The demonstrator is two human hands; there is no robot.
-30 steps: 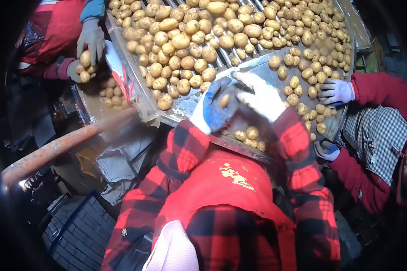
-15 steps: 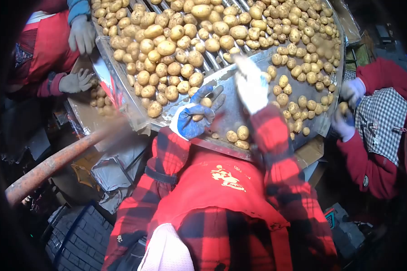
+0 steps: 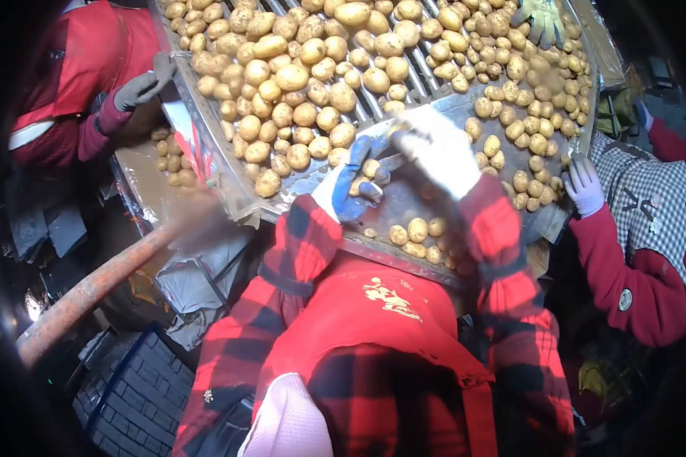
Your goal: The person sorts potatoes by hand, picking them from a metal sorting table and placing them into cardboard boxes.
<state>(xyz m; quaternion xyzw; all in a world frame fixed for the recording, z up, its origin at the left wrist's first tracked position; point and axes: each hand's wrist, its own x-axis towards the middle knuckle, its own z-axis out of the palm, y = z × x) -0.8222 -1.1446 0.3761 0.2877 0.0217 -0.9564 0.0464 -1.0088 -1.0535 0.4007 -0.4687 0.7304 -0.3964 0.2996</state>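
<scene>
My left hand (image 3: 356, 183), in a blue-palmed glove, is cupped around a few small potatoes (image 3: 370, 169) at the near edge of a metal sorting table (image 3: 312, 179). My right hand (image 3: 434, 148), in a white glove and blurred, hovers just right of it over the flat metal plate; whether it holds anything is unclear. Several small potatoes (image 3: 415, 232) lie on the plate below my hands. A large heap of potatoes (image 3: 320, 68) covers the roller bars beyond. My red plaid sleeves and red apron fill the lower view.
A person's grey-gloved hand (image 3: 141, 85) is at the table's left edge above a side tray of potatoes (image 3: 168, 160). Another person in red sleeves has a white-gloved hand (image 3: 583, 185) at the right edge. A rusty orange pipe (image 3: 107, 278) and a black crate (image 3: 137, 388) lie lower left.
My left hand closed from spread fingers into a cup around potatoes. My right hand came back down beside it. The person on the right reached a hand to the table edge.
</scene>
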